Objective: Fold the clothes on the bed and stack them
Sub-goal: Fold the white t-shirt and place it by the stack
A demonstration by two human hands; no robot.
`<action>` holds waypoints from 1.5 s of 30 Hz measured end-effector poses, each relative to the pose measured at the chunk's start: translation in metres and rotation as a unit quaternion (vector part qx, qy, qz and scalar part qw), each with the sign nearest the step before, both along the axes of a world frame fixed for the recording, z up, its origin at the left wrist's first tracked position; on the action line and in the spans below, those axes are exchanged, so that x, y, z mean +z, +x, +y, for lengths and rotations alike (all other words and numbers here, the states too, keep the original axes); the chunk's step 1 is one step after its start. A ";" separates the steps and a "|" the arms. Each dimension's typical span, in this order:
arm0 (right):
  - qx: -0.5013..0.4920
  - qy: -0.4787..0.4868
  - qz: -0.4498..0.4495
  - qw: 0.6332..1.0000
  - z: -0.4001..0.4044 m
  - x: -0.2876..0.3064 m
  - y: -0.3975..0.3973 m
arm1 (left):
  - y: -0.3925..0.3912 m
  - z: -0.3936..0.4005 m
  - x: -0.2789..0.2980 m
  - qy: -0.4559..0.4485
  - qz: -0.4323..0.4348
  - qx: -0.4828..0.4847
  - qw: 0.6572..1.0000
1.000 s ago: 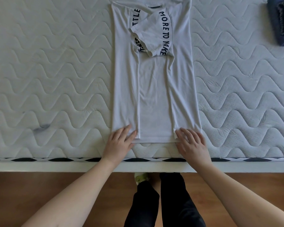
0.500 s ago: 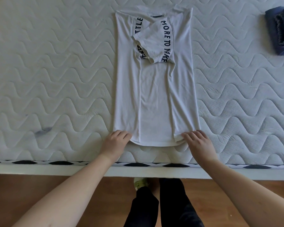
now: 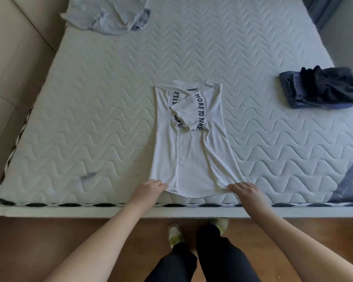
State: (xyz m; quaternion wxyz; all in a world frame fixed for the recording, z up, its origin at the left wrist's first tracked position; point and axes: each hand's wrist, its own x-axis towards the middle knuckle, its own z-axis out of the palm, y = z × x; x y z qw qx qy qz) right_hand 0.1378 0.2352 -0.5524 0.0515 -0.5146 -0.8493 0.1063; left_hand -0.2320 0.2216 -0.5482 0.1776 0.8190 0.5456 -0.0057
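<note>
A white T-shirt (image 3: 192, 151) with black lettering lies lengthwise on the quilted mattress (image 3: 102, 110), both sides and sleeves folded in over its middle. Its hem points at me near the bed's front edge. My left hand (image 3: 149, 190) pinches the hem's left corner, and my right hand (image 3: 247, 191) pinches the right corner. The hem is lifted slightly off the mattress between them. A folded dark stack of clothes (image 3: 322, 88) sits at the right. A crumpled pale garment (image 3: 108, 15) lies at the far left corner.
The bed's white front rail (image 3: 69, 211) runs across below my hands, with wooden floor (image 3: 49, 241) under it. My legs and shoes (image 3: 175, 234) stand against the rail. A beige wall panel (image 3: 12, 68) borders the bed's left side.
Both hands went from lying flat on the hem to pinching its corners, and the hem has risen a little. The camera has pulled back, showing much more of the bed.
</note>
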 end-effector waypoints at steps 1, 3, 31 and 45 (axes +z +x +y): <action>-0.007 0.001 0.006 1.000 -0.008 0.015 0.002 | 0.002 -0.008 0.013 0.003 -0.005 0.002 1.000; -0.004 0.009 0.016 1.000 -0.029 0.037 0.008 | 0.005 -0.027 0.035 -0.028 -0.024 0.017 0.999; 0.040 -0.107 -0.093 0.989 0.076 0.118 0.019 | 0.023 0.061 0.104 -0.078 -0.032 0.064 0.994; -0.049 -0.233 -0.083 0.968 0.263 0.062 -0.015 | -0.004 0.255 0.047 -0.215 -0.047 0.090 0.971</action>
